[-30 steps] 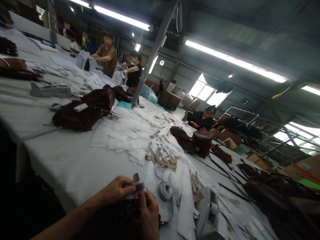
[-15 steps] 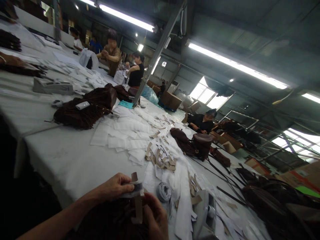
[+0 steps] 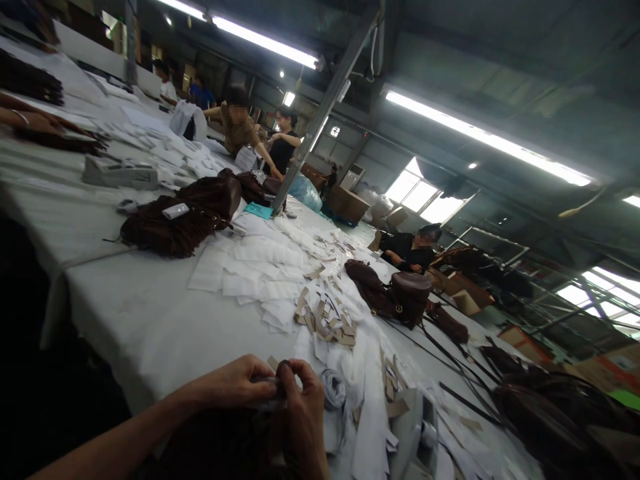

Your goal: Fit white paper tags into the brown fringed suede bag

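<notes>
Both hands were pinched together at the near edge of the counter [image 3: 150,320], left hand [image 3: 235,383] and right hand [image 3: 300,417] closed fingertip to fingertip on a small pale tag [image 3: 273,363], mostly hidden between them. Just beyond sat a grey roll [image 3: 333,389], and further off the heap of cut tags [image 3: 325,317]. So little of the tag showed that it could well have slipped and been lost among the white scraps, or been creased by the tight grip.
</notes>
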A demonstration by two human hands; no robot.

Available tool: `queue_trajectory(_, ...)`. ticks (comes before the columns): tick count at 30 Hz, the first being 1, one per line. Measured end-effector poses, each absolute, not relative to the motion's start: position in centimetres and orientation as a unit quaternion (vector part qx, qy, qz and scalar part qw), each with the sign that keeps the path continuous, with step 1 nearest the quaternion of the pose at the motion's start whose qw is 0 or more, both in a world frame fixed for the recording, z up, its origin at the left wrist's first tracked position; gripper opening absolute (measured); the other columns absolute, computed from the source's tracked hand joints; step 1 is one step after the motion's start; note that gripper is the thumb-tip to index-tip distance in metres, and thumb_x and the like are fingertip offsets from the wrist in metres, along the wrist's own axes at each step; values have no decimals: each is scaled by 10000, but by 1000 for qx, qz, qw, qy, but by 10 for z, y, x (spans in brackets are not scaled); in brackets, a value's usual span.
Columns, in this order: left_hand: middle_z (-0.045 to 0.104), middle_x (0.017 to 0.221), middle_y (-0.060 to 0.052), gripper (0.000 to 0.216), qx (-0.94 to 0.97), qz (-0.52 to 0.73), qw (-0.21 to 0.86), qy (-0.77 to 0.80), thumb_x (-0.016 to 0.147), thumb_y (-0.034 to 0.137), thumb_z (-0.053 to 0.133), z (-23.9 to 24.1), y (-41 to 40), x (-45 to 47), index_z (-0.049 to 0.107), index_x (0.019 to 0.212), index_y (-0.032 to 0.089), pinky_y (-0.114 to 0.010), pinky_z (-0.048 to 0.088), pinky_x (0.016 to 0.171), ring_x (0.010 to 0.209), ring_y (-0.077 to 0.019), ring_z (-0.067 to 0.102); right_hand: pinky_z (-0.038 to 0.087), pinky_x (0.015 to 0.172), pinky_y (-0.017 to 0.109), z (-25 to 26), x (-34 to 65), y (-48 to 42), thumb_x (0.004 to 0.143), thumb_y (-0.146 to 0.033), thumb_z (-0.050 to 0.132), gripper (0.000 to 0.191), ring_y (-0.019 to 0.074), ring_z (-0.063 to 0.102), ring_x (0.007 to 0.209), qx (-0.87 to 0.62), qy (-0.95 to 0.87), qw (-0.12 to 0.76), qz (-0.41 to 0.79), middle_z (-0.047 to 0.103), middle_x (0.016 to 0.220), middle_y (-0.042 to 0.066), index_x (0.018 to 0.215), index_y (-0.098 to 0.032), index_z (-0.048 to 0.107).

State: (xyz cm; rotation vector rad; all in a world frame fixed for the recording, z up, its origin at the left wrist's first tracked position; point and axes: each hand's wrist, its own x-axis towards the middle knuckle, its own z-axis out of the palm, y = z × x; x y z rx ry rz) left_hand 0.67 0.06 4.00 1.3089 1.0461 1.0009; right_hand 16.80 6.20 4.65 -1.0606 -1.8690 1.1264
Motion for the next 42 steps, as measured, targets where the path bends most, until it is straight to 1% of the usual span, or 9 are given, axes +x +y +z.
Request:
queue_trajectory(7, 420, 605, 34, 276, 546, 430, 572, 436, 793, 402, 562, 40, 1, 11, 577, 695, 144, -224, 239, 495, 557, -104, 325, 438, 610, 259, 48, 157, 61, 851, -455, 572, 299, 168, 551, 661, -413, -696, 356, 468, 614, 674, 3, 766, -174, 626)
queue_trajectory(10, 445, 607, 33, 319, 520, 448, 573, 446, 794, 452, 552, 36, 3, 7, 593, 736, 141, -218, 250, 488, 545, -103, 340, 494, 726, 301, 42, 171, 67, 919, -377, 474, 274, 207, 628, 822, -388, -716, 369, 447, 688, 887, 59, 991, -179, 650)
queue_trajectory(12, 442, 590, 36, 382, 506, 455, 576, 452, 787, 513, 551, 32, 4, 3, 594, 740, 136, -216, 241, 468, 519, -97, 330, 492, 863, 355, 35, 189, 71, 932, -267, 434, 289, 229, 619, 1000, -351, -771, 375, 377, 665, 1092, 89, 1157, -208, 606)
queue_trajectory(15, 439, 574, 39, 428, 499, 455, 581, 454, 761, 560, 585, 25, 6, -3, 589, 725, 133, -215, 219, 443, 493, -90, 319, 463, 958, 411, 27, 217, 67, 892, -149, 457, 376, 252, 531, 1173, -268, -878, 345, 196, 567, 1280, 94, 1232, -260, 575)
queue_trajectory(20, 430, 587, 40, 404, 511, 449, 586, 441, 773, 542, 589, 23, 7, -2, 571, 716, 142, -218, 212, 456, 511, -94, 322, 502, 887, 388, 30, 225, 49, 845, -96, 533, 382, 251, 545, 1114, -186, -938, 286, 53, 550, 1286, 53, 1114, -340, 652)
queue_trajectory(27, 381, 599, 31, 368, 546, 447, 555, 440, 806, 489, 558, 37, 1, 7, 559, 663, 149, -233, 218, 493, 564, -108, 302, 493, 823, 355, 44, 199, 54, 870, -138, 526, 222, 230, 579, 1004, -234, -901, 329, 158, 619, 1130, 76, 924, -263, 701)
queue_trajectory(31, 322, 595, 39, 365, 573, 442, 534, 436, 833, 443, 537, 36, 1, 10, 504, 620, 148, -232, 198, 493, 560, -97, 271, 464, 875, 361, 49, 191, 55, 804, -188, 620, 117, 243, 593, 1021, -304, -845, 321, 301, 668, 1086, 63, 844, -246, 713)
queue_trajectory(34, 308, 597, 44, 345, 586, 437, 529, 432, 850, 417, 521, 31, 3, 11, 505, 637, 146, -228, 198, 490, 556, -93, 266, 482, 789, 328, 51, 189, 55, 782, -233, 642, 89, 225, 632, 855, -353, -784, 297, 415, 708, 886, 45, 826, -219, 719)
queue_trajectory(42, 365, 629, 38, 305, 601, 425, 521, 433, 878, 391, 485, 28, -1, 13, 541, 709, 142, -207, 242, 493, 575, -99, 314, 500, 600, 296, 45, 190, 61, 641, -378, 768, 317, 217, 635, 675, -409, -692, 291, 518, 718, 793, 64, 866, -164, 704)
